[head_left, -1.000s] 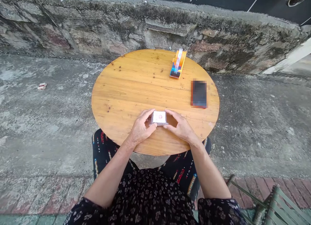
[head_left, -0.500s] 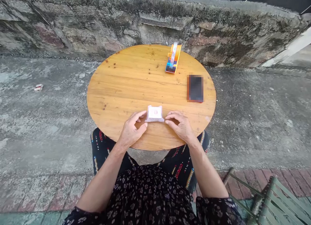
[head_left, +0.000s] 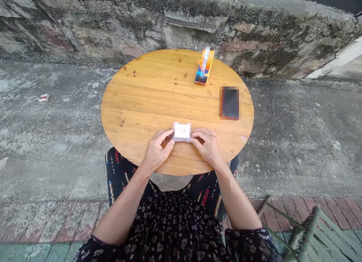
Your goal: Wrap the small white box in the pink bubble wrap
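Note:
A small wrapped package (head_left: 182, 131), white on top with a pale pinkish print and a translucent wrapping around it, lies on the round wooden table (head_left: 141, 107) close to its near edge. My left hand (head_left: 158, 148) has its thumb and index finger at the package's left end. At the right end, my right hand (head_left: 207, 145) pinches the wrapping's corner between thumb and fingers. The package looks flat on the tabletop, held between both hands. The undersides of my fingers are hidden.
A yellow and blue tape dispenser (head_left: 205, 65) stands at the table's far edge. A dark, blurred-out rectangular object (head_left: 230, 102) lies at the right. Behind the table runs a stone wall (head_left: 113, 31). A green slatted chair (head_left: 325, 231) is at lower right.
Both hands have closed in on the package from its two sides and now touch its ends. The view has shifted slightly.

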